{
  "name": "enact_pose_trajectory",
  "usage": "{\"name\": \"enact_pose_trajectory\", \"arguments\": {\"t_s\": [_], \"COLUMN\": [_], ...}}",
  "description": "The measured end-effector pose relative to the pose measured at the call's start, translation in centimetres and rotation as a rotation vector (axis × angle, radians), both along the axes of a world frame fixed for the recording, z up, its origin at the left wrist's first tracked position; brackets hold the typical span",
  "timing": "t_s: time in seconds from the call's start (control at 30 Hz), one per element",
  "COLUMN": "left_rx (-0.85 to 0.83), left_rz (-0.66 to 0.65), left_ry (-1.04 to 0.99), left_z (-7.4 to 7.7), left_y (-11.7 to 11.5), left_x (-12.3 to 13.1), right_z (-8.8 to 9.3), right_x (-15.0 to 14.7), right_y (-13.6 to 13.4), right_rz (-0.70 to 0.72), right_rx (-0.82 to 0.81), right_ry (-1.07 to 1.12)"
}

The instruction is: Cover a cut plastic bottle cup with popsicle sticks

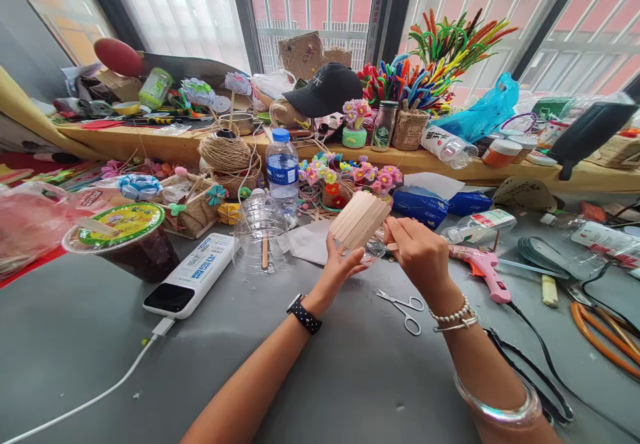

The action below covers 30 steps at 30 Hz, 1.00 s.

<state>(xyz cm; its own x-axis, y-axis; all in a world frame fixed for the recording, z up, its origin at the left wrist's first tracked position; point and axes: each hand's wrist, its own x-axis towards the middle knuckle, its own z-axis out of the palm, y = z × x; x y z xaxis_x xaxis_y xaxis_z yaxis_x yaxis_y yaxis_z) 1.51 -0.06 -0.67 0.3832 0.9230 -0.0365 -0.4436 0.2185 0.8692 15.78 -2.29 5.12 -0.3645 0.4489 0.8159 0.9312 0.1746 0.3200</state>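
In front of me, above the grey table, my left hand (341, 267) holds a clear plastic piece (375, 251) from below. Flat wooden craft sticks (359, 221) lie side by side along it. My right hand (419, 249) is closed at the right end of this piece, with a wooden craft stick (393, 247) pinched in its fingers, mostly hidden by them. Small scissors (404, 309) lie on the table below the hands. A pink glue gun (487, 271) rests to the right of my right hand.
Left of the hands stand a cut clear bottle (260, 231) with one stick on it, a water bottle (283, 171), a white power bank (193, 281) and a lidded drink cup (130, 244). Orange-handled pliers (600, 337) lie right. Pipe-cleaner flowers (345, 174) and a wooden ledge (375, 159) are behind.
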Motion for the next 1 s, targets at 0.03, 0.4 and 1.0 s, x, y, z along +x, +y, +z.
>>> {"name": "enact_pose_trajectory", "arguments": {"t_s": [0.03, 0.4, 1.0], "left_rx": [0.0, 0.026, 0.013], "left_rz": [0.002, 0.01, 0.085], "left_ry": [-0.001, 0.009, 0.049], "left_z": [0.0, -0.3, 0.0], "left_y": [0.0, 0.0, 0.1], "left_x": [0.0, 0.1, 0.0], "right_z": [-0.1, 0.2, 0.7], "right_x": [0.0, 0.2, 1.0], "right_y": [0.0, -0.2, -0.3], "right_rz": [-0.001, 0.005, 0.018], "right_rx": [0.003, -0.081, -0.233], "right_ry": [0.001, 0.073, -0.021]}}
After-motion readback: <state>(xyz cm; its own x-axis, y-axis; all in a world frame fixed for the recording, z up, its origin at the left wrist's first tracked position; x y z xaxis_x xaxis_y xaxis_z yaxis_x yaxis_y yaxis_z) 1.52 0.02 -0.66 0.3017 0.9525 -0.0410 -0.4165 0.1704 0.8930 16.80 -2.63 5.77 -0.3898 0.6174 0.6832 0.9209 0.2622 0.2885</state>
